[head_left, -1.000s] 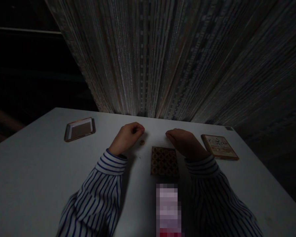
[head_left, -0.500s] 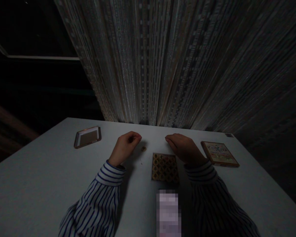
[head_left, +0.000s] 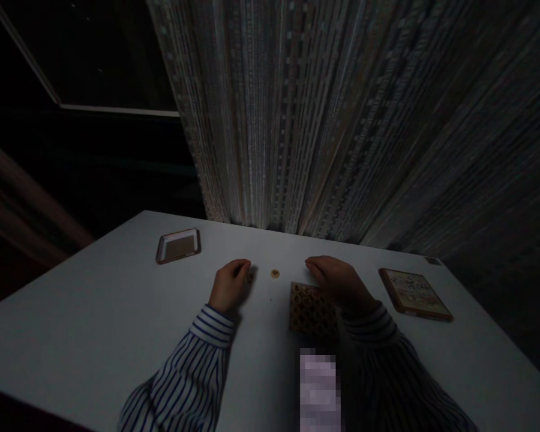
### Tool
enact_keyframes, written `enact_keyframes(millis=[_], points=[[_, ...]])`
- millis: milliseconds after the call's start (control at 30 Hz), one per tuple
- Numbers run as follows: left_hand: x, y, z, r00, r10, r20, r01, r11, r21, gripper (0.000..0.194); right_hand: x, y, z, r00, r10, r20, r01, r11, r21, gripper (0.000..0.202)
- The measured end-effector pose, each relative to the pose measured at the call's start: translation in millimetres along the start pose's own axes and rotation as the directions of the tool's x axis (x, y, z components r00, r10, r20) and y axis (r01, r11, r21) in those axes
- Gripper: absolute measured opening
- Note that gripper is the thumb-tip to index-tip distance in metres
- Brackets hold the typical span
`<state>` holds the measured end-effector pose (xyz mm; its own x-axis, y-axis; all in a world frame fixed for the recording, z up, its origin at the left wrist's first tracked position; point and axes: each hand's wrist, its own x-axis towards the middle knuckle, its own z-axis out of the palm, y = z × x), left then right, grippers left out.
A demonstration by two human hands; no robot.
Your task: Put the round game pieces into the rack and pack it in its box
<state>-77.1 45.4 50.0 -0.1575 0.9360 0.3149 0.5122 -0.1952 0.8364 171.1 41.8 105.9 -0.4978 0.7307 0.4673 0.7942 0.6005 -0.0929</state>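
Note:
A box filled with several round wooden pieces (head_left: 312, 312) stands on the white table. Just behind it, one round piece (head_left: 275, 273) lies flat on the tabletop. My left hand (head_left: 230, 284) is left of that piece, its fingers curled together; a small dark round thing (head_left: 251, 278) shows beside its fingertips, and whether the fingers touch it is unclear. My right hand (head_left: 337, 282) hovers by the box's back right corner with its fingers closed; what they hold, if anything, is hidden.
An upturned shallow lid or tray (head_left: 179, 246) lies at the back left of the white table (head_left: 94, 312). A flat box with a printed picture (head_left: 416, 294) lies at the right. A patterned curtain (head_left: 270, 120) hangs behind the table. A blurred block covers the near edge.
The view has shifted, so the table's things appear further right. My left hand has moved nearer to me and away from the lone piece, and a small dark thing now shows by its fingers.

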Motion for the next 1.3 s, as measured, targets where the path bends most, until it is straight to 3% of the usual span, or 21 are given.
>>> enact_keyframes(millis=[233,400,633,933,1300], points=[[-4,-28,1.2,0.997,0.073,-0.027,-0.068,0.983,0.171,0.025,12,-21,19,0.986,0.002,0.168,-0.003,1.000,0.010,0.027],[-4,-39,-2.1,0.997,0.081,0.004,-0.078,0.942,0.327,0.025,35,-41,26,0.917,-0.019,0.397,0.028,0.999,-0.018,0.026],[-7,-43,-3.3,0.993,0.063,0.100,-0.098,0.909,0.405,0.027,62,-59,50,0.815,-0.066,0.576,0.142,0.986,-0.088,0.026],[-7,-39,0.2,0.983,0.106,0.149,-0.157,0.907,0.391,0.031,79,-77,79,0.802,-0.051,0.595,0.176,0.972,-0.154,0.026],[-7,-40,1.5,0.986,0.101,0.136,-0.141,0.933,0.330,0.031,84,-83,84,0.816,-0.065,0.575,0.181,0.973,-0.146,0.027]])
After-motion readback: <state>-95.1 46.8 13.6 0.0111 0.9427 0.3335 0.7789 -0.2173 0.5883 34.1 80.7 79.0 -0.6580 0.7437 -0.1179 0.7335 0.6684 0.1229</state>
